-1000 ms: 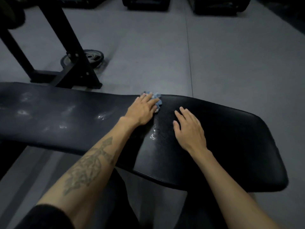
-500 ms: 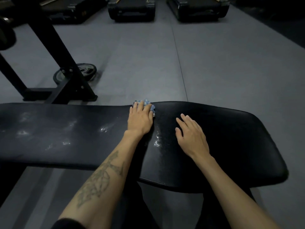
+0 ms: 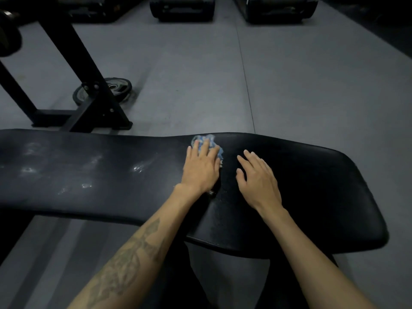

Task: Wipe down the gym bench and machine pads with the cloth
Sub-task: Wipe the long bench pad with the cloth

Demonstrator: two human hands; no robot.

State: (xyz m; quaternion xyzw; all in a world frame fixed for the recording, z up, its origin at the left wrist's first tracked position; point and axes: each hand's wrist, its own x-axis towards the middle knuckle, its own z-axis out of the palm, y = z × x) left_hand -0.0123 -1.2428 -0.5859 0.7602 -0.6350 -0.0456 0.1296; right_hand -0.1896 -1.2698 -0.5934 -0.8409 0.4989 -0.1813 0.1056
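Cloth (image 3: 206, 144) mostly hidden beneath flat left hand (image 3: 200, 169) on bench (image 3: 89, 175); right hand (image 3: 258, 180) flat, empty.

A dim grey rubber floor (image 3: 289, 85), crossed by a thin seam, stretched to dark machine bases (image 3: 182, 10) along the far edge, while a black steel rack frame (image 3: 89, 85) stood at the left with a weight plate (image 3: 118, 85) lying flat just behind its foot.
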